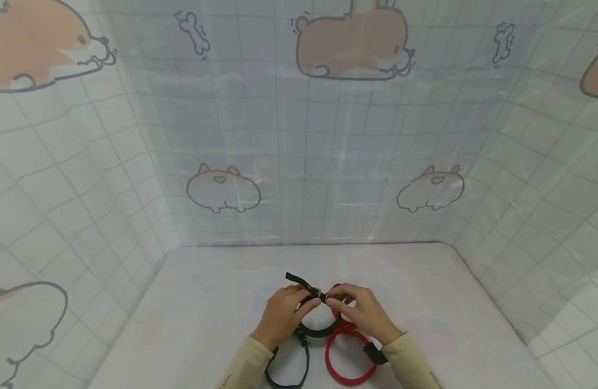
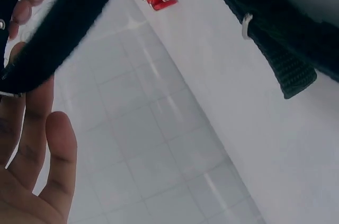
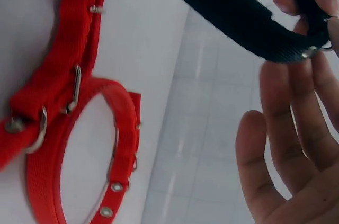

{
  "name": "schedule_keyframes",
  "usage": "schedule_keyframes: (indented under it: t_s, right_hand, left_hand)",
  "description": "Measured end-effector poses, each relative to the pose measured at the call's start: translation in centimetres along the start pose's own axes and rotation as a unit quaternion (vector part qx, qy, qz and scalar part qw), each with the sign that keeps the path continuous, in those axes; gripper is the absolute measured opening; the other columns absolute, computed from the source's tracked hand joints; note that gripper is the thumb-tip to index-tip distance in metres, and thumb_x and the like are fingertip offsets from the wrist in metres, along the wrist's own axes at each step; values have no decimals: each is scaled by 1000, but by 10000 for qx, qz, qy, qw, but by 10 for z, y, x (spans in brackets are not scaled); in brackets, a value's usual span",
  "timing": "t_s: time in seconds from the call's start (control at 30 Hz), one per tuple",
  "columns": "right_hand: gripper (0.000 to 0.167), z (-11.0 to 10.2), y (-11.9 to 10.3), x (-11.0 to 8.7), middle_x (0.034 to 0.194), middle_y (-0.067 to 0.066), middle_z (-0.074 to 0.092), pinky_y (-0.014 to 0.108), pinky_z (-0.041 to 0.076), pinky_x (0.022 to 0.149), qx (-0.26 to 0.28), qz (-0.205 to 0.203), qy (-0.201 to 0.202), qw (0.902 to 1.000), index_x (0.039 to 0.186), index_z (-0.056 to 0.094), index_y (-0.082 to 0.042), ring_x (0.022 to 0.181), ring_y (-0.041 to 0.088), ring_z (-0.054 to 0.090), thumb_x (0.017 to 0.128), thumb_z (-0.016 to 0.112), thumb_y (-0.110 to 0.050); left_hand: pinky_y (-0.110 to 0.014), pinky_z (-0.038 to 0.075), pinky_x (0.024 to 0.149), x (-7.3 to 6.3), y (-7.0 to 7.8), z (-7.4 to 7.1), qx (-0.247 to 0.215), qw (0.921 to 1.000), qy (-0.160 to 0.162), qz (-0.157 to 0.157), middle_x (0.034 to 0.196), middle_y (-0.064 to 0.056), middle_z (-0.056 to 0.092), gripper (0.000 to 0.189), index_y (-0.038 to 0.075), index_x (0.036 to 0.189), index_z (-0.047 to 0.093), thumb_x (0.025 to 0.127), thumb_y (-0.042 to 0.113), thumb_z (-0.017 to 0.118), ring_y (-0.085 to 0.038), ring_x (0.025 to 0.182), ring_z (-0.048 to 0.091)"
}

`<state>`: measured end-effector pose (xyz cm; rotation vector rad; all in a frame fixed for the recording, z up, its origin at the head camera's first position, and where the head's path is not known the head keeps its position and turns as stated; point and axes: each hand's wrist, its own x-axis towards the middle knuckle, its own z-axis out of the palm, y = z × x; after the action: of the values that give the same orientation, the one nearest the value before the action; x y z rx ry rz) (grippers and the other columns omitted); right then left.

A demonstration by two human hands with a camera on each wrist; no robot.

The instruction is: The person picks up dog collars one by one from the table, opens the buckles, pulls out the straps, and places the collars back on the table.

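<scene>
Both hands hold a black collar [image 1: 319, 333] by its buckle end, the loop hanging toward me and its loose strap end pointing up and left. My left hand [image 1: 281, 312] pinches the strap left of the buckle. Opposite it, my right hand [image 1: 364, 312] pinches the strap on the buckle's right. In the left wrist view, metal eyelets show along the held black collar [image 2: 79, 20]. From the right wrist, the same black collar [image 3: 233, 20] arches to a metal fitting at the fingertips.
A second dark collar [image 1: 307, 363] lies by the left forearm. A red collar [image 1: 329, 364] with a black block [image 1: 375, 353] lies by the right sleeve. Another red collar [image 3: 127, 128] lies partly behind the right hand. A patterned curtain [image 1: 323, 216] borders the white table [image 1: 206, 302].
</scene>
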<state>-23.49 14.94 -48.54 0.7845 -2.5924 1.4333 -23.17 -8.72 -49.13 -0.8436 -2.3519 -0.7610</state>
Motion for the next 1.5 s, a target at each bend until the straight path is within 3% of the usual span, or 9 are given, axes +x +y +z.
schedule_keyframes:
  t_s: [0.13, 0.57, 0.73, 0.9, 1.2, 1.5]
  right_hand:
    - [20, 6, -1, -1, 98, -14, 70, 30, 56, 76, 297, -9, 14, 9996, 110, 70, -27, 85, 9, 65, 94, 72, -38]
    - [20, 3, -1, -4, 104, -9, 65, 34, 54, 83, 511, 53, -251, 9984, 120, 68, -28, 93, 12, 63, 100, 67, -29]
    - [20, 7, -5, -4, 99, -9, 68, 33, 55, 79, 651, 224, -109, 9976, 115, 68, -27, 88, 13, 65, 97, 70, -35]
    - [19, 10, -5, -5, 95, -7, 69, 33, 55, 76, 840, 166, 36, 9963, 117, 69, -23, 83, 15, 66, 98, 69, -28]
    - [26, 3, -1, -9, 113, -1, 70, 34, 54, 85, 630, -76, -381, 9973, 129, 66, -26, 96, 13, 65, 104, 61, -29]
    - [20, 10, -8, -6, 97, -7, 70, 31, 56, 76, 763, 350, -67, 9964, 114, 69, -24, 83, 14, 68, 97, 70, -35]
  left_hand:
    - [-32, 56, 78, -2, 0, 0, -162, 9997, -132, -112, 96, 9, 72, 25, 21, 98, 76, 99, 44, 64, -7, 90, 66]
    - [-30, 54, 71, -6, -8, -4, -156, 9991, 348, -203, 95, 10, 72, 20, 22, 100, 76, 96, 40, 69, -7, 82, 64]
    - [-29, 54, 70, -6, -4, -3, -115, 9993, 352, -95, 92, 8, 72, 22, 21, 99, 76, 96, 41, 69, -7, 81, 64]
    - [-26, 52, 68, -7, -1, -3, -127, 9993, 353, -66, 91, 8, 72, 22, 20, 99, 77, 96, 40, 70, -6, 78, 61]
    - [-27, 52, 70, -7, -4, -4, -53, 9988, 478, 58, 91, 12, 71, 19, 21, 99, 78, 94, 39, 72, -4, 79, 62]
    - [-27, 51, 68, -7, -4, 0, -185, 9987, 473, 99, 91, 13, 69, 19, 20, 98, 77, 95, 37, 71, -2, 77, 60]
